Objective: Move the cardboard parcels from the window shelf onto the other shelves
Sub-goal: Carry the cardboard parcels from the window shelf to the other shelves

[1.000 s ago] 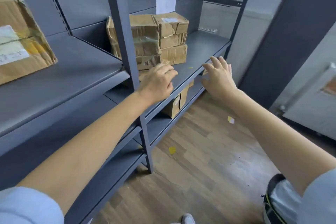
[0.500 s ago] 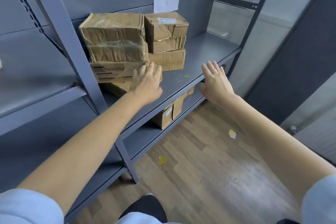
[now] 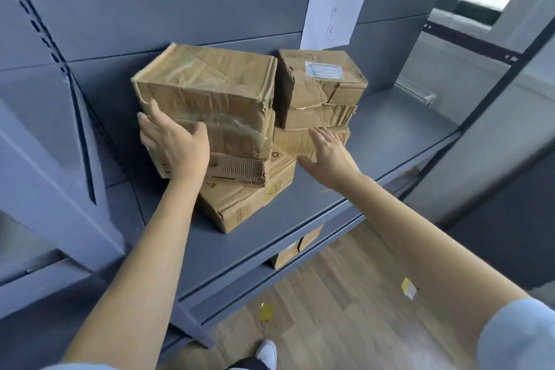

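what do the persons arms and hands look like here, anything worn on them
Both forearms are bare from the upper arm down. Each arm shows a short light blue fabric sleeve at the bottom edge of the view: the left sleeve and the right sleeve. The left hand and right hand wear no gloves; no watch, ring or wristband is visible.

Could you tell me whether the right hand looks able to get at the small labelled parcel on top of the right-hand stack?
Probably yes. The right hand is open at the bottom parcel of that stack, and the labelled parcel sits two boxes higher with nothing on it and open space in front.
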`<state>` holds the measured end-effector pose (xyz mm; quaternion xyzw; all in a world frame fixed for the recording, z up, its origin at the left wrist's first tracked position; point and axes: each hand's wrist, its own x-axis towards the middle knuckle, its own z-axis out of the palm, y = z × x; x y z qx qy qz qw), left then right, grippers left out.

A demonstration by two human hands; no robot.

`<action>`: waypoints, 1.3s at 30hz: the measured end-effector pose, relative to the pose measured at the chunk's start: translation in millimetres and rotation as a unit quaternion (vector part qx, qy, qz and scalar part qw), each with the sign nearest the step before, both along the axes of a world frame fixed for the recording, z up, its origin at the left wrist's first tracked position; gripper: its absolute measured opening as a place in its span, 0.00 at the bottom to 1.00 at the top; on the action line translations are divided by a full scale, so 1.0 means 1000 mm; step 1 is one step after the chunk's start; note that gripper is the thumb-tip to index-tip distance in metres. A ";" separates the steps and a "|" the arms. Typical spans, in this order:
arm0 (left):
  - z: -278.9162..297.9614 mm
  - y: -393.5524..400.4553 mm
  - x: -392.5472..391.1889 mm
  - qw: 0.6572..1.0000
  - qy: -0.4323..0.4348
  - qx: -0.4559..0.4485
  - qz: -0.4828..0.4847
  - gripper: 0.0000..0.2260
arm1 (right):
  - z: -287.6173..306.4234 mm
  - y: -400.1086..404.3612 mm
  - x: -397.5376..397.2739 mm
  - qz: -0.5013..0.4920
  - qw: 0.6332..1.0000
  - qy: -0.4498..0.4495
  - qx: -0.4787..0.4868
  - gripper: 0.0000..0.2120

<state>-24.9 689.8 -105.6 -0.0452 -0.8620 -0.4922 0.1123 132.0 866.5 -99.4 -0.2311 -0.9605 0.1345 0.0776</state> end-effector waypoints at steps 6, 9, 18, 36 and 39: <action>-0.011 -0.007 -0.026 0.967 -0.167 0.184 0.056 0.35 | -0.013 -0.030 -0.064 0.060 0.978 0.115 -0.163 0.25; -0.010 -0.009 -0.025 0.960 -0.223 0.167 0.027 0.34 | -0.023 -0.042 -0.070 0.051 0.958 0.167 -0.227 0.25; 0.044 -0.015 0.001 0.973 -0.062 0.216 -0.053 0.31 | 0.031 -0.017 -0.059 0.059 0.869 0.344 -0.351 0.26; 0.087 -0.012 0.142 0.977 0.049 0.198 -0.057 0.31 | 0.068 0.042 0.032 0.079 0.851 0.349 -0.385 0.12; 0.083 -0.028 0.179 0.979 0.053 0.197 -0.028 0.29 | 0.058 0.033 0.047 0.126 0.842 0.325 -0.412 0.10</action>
